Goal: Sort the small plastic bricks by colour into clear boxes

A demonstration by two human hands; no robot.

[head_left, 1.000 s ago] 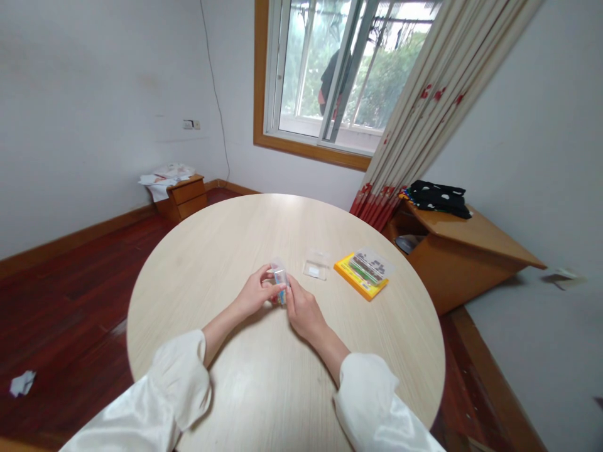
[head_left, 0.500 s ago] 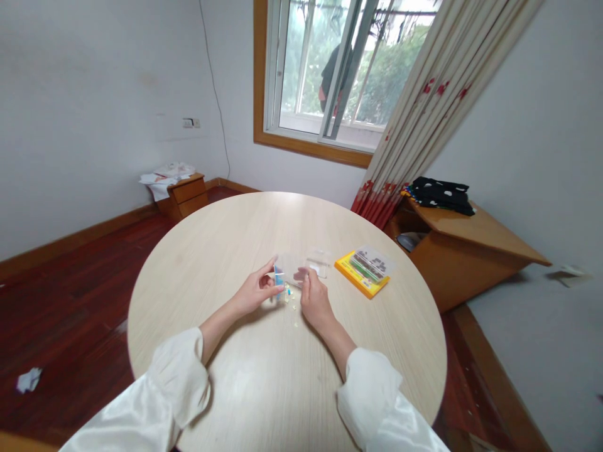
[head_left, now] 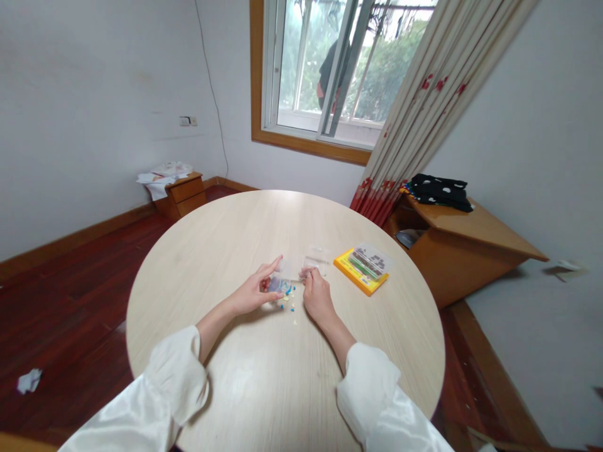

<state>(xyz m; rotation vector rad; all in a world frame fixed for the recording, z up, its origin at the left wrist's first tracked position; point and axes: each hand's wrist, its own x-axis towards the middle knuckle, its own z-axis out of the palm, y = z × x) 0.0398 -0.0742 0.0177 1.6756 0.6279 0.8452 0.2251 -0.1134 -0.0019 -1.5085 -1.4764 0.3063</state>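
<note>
My left hand [head_left: 254,290] is wrapped round a small clear plastic box [head_left: 281,284] that is tilted, with blue pieces showing inside. Its thumb lies along the near side and the fingers reach over the far side. From the right, my right hand [head_left: 318,294] pinches the edge of the box's clear lid [head_left: 294,270], though its fingertips partly hide the hold. Below the box, several tiny blue and pale yellow pieces [head_left: 293,307] lie scattered on the table. Just beyond my right hand, another clear plastic case [head_left: 316,263] rests on the tabletop.
A yellow box [head_left: 362,280] with a clear case [head_left: 372,260] on it sits on the right of the round wooden table [head_left: 264,383]. Past the table are a curtain [head_left: 405,125], a tilted wooden cabinet [head_left: 475,251] and a small drawer unit [head_left: 186,194].
The box in my left hand has tipped down toward the table, and more blue pieces now lie below it. My right hand's fingers have closed in and shifted slightly right.
</note>
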